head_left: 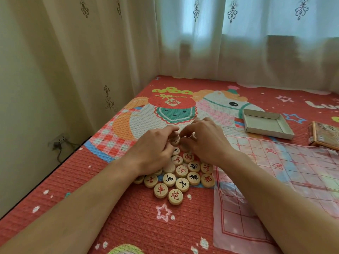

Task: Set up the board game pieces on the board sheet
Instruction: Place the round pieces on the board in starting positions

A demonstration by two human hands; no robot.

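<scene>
Many wooden pieces (181,171), lettered red or black (車, 炮), lie clustered just left of the board sheet (275,180) printed 河. At their far end the left hand (156,145) and right hand (205,140) each pinch one piece.

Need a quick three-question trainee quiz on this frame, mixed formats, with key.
1. True or false: the open grey cardboard tray is empty.
2. The cluster of round wooden pieces lies: A) on the red patterned mat, left of the pink grid board sheet; B) in the tray; C) right of the sheet.
3. What do the left hand and right hand grip?
Key: 1 true; 2 A; 3 round wooden pieces at the cluster's far end.
</scene>
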